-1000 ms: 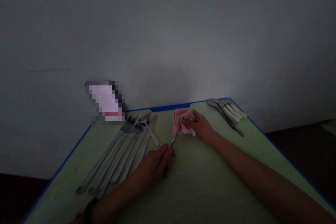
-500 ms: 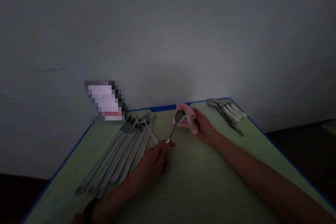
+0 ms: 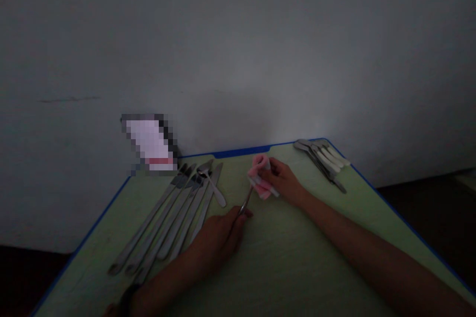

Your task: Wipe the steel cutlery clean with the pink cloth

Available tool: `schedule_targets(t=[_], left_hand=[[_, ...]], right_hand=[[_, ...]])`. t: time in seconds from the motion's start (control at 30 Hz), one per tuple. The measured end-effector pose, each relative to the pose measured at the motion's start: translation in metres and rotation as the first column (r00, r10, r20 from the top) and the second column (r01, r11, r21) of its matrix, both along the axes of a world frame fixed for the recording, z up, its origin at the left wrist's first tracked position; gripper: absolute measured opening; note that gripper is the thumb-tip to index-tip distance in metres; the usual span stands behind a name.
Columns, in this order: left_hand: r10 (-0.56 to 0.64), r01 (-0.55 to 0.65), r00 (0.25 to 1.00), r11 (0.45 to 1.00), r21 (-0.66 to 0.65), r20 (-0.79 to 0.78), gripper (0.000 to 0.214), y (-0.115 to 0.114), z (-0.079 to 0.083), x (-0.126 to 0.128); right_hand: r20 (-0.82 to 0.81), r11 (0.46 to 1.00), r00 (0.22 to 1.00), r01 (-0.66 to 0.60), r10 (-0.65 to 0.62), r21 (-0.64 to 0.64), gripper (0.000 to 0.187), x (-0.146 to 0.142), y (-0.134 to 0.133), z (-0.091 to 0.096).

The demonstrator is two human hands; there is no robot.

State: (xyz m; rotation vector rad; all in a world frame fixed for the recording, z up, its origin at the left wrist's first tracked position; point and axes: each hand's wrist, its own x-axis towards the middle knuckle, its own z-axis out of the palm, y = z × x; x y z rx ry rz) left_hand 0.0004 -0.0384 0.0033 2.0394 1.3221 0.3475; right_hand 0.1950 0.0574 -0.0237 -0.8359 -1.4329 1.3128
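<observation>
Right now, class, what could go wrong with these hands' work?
The left hand, holding a metal utensil, could nudge the table knives beside it, shifting the spoon lying over some of them. The right hand could misjudge its grip, since the pink cloth hides the utensil's far end.

We're in what looks like a home, a dim room: plain grey-white wall (image 3: 238,34), and right up against it a pale green, blue-edged table (image 3: 282,257) — everyday tableware on top, long silvery metal knives (image 3: 171,236) and white-handled cutlery (image 3: 330,161).

Left hand (image 3: 223,232) curled (lower); right hand (image 3: 281,182) pinching, forearm (image 3: 353,242) outstretched.
</observation>
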Motion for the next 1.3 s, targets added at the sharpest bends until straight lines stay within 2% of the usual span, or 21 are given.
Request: schedule_targets(t=[0.13, 0.3, 0.43, 0.63, 0.8, 0.9, 1.0, 1.07, 1.13, 1.23, 1.3], left_hand=[[-0.009, 0.009, 1.0, 0.999, 0.038, -0.001, 0.033, 0.0, 0.003, 0.0], [-0.03, 0.03, 0.999, 1.0, 0.01, 0.015, 0.034, 0.001, 0.007, -0.001], [-0.045, 0.045, 0.999, 0.999, 0.029, -0.02, 0.039, 0.002, 0.005, -0.004], [-0.019, 0.019, 1.0, 0.999, 0.047, -0.005, 0.038, 0.001, 0.001, -0.006], [-0.025, 0.025, 1.0, 0.998, 0.06, -0.006, 0.038, 0.0, 0.003, -0.004], [-0.036, 0.036, 0.999, 0.998, 0.057, 0.006, 0.038, 0.0, 0.005, -0.004], [-0.023, 0.023, 0.999, 1.0, -0.005, 0.038, 0.04, 0.001, 0.005, -0.005], [0.021, -0.011, 0.993, 0.996, -0.086, 0.115, 0.042, 0.002, 0.005, -0.006], [0.077, -0.048, 0.978, 0.987, -0.15, 0.195, 0.043, 0.004, 0.002, -0.008], [0.176, -0.115, 0.942, 0.969, -0.22, 0.284, 0.044, 0.008, -0.003, -0.01], [0.268, -0.173, 0.902, 0.943, -0.283, 0.34, 0.044, 0.011, -0.006, -0.011]], right_hand=[[0.054, 0.995, 0.998, 0.04, -0.045, 0.088, 0.028, -0.002, -0.001, 0.0], [0.191, 0.983, 0.967, 0.151, -0.169, 0.104, 0.033, -0.004, -0.002, -0.001], [0.157, 0.989, 0.983, 0.076, -0.095, 0.124, 0.023, -0.004, -0.005, 0.001], [0.185, 0.995, 0.982, -0.047, 0.03, 0.085, 0.022, -0.001, -0.008, 0.003], [0.27, 0.991, 0.963, -0.034, -0.003, 0.133, 0.031, -0.002, -0.009, 0.006], [0.296, 0.995, 0.955, -0.014, -0.015, 0.097, 0.032, -0.003, -0.009, 0.007], [0.272, 0.999, 0.962, -0.005, -0.007, 0.043, 0.031, -0.004, -0.009, 0.009], [0.203, 0.999, 0.978, -0.04, 0.044, -0.026, 0.031, -0.004, -0.01, 0.01], [0.097, 0.983, 0.983, -0.143, 0.154, -0.118, 0.032, -0.002, -0.01, 0.011], [-0.043, 0.919, 0.942, -0.335, 0.333, -0.208, 0.033, 0.004, -0.008, 0.013], [-0.064, 0.875, 0.904, -0.426, 0.423, -0.231, 0.033, 0.009, -0.005, 0.013]])
